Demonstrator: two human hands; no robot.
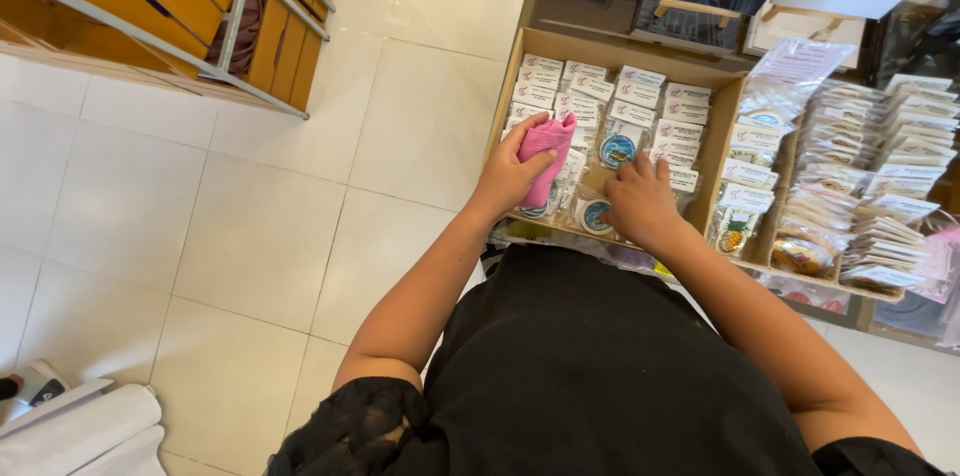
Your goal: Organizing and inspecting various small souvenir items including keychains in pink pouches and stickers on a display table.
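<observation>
We see left hand (508, 176) clamped round folded pink cloth (546, 158), resting on packets, likely for wiping. Right hand (640, 202), fingers spread flat, steadies small clear-bagged round badges (617, 149) inside shallow cardboard tray (610, 46).

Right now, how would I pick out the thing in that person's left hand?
Find the cardboard tray of small clear packets with white labels, in front of the person. Over its left columns the left hand grips a pink cloth. It is the only soft, plain pink thing there, unwrapped and unlabelled.
</observation>
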